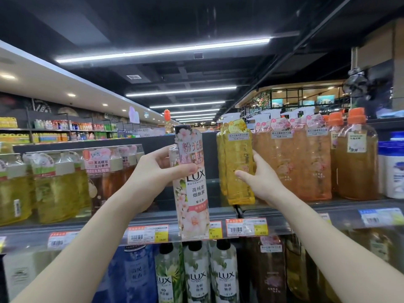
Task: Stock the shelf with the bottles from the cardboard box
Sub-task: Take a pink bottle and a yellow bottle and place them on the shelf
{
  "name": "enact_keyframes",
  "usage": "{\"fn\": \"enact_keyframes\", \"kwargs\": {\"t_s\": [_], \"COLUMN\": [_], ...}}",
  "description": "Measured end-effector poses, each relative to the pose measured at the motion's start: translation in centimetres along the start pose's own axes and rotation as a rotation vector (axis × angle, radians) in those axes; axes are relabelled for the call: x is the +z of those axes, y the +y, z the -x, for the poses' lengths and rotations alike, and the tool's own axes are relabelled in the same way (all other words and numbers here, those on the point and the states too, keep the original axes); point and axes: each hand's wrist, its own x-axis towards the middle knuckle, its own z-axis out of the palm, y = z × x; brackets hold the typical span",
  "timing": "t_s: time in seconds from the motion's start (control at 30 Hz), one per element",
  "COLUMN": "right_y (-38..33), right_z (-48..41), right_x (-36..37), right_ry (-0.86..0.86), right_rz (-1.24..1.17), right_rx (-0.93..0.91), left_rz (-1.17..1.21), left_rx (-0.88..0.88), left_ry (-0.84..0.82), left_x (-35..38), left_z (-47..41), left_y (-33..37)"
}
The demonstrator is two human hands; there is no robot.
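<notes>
The left hand (161, 169) gripped the upright pink Lux bottle (191, 182); the shelf gap (213, 154) lay directly behind it, left of the right hand (255, 178), which rested open on the yellow bottle (238, 162).

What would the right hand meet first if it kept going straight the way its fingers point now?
The right hand already rests against the yellow bottle on the upper shelf, so it would press into that bottle first.

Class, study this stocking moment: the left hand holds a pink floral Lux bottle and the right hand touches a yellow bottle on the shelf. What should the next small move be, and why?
Probably set the Lux bottle into the bare shelf gap beside the yellow bottle. The left hand holds it upright before that gap, while the right hand rests against the yellow bottle, seemingly keeping it aside.
</notes>
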Motion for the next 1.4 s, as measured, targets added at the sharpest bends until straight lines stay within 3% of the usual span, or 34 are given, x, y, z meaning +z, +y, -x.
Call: {"fn": "enact_keyframes", "kwargs": {"t_s": [0.43, 0.63, 0.87, 1.4], "right_y": [0.2, 0.2, 0.2, 0.4], "right_z": [0.5, 0.6, 0.9, 0.9], "right_x": [0.4, 0.4, 0.5, 0.8], "right_ry": [0.002, -0.003, -0.001, 0.032], "right_rz": [0.042, 0.065, 0.062, 0.074], "right_rx": [0.009, 0.014, 0.002, 0.005], "left_rz": [0.014, 0.089, 0.206, 0.053], "left_rx": [-0.022, -0.071, -0.117, -0.137], "left_ry": [-0.063, -0.143, -0.108, -0.249], "left_x": [1.1, 1.1, 0.9, 0.2], "left_z": [-5.6, -7.5, -8.3, -9.7], "left_y": [1.6, -1.5, -5.1, -5.9]}}
